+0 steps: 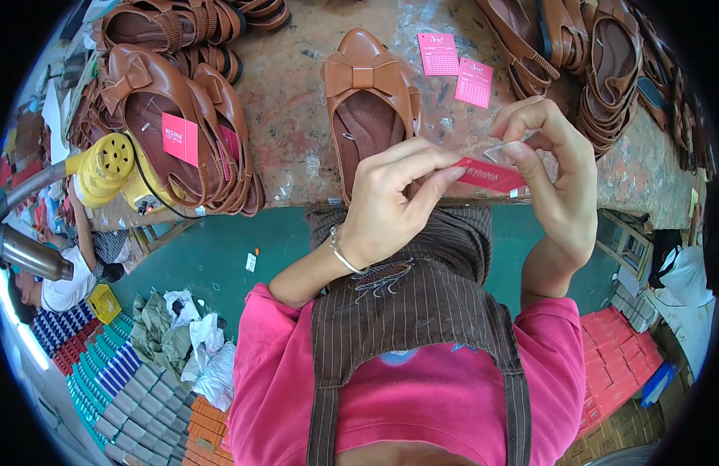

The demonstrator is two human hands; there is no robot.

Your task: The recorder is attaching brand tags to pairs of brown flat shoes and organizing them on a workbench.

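Observation:
My left hand (pixel 390 198) and my right hand (pixel 553 167) are raised together over the table edge, both pinching a small pink card tag (pixel 490 175). The right fingers also hold a bit of clear plastic at the tag's end. Just beyond my hands a brown slingback shoe with a bow (pixel 371 101) lies on the worn brown table (pixel 297 93), toe pointing away. Two more pink tags (pixel 456 68) lie flat to its right.
Brown bow shoes with a pink tag inside (pixel 181 136) sit at the left beside a yellow heat gun (pixel 107 167). Piles of brown sandals (pixel 600 70) fill the right and far left. Below are a green floor, stacked shoe boxes (pixel 111 373) and a seated person (pixel 60 272).

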